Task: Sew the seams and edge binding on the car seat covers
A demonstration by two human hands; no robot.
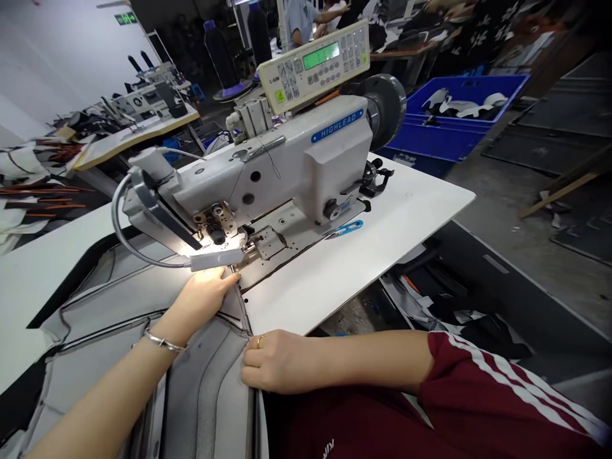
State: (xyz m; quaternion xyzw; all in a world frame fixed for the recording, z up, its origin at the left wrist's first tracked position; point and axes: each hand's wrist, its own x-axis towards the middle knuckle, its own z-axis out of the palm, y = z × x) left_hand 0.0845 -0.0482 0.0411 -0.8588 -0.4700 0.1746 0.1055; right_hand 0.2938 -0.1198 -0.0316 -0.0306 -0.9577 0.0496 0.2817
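Fabric panel [105, 338], grey and seamed, occupies 7 to 9 o'clock from view centre, draped over the white tabletop [406, 210], its far edge reaching under the head of the sewing machine [282, 172] at 11. Left hand [203, 296], at 8, lies on the panel just below the lamp [217, 259]; thumb held out toward 2, away from the other fingers. Those fingertips are partly hidden by the lamp: cannot tell whether flat or pinching. Right hand [277, 362], between 6 and 7, has fingers curled close together, apparently pinching the panel's dark-trimmed edge; thumb not visible. Blue snips [351, 227] lie at 3, apart from both hands. Risks, as judged: needle not visible, but the left hand is near the stitching area, so a finger could be struck if it slid forward with the machine running. Uneven pull between hands could skew the edge; bunched layers could fold under. Bracelet [164, 342] on the left wrist might snag a raised seam.
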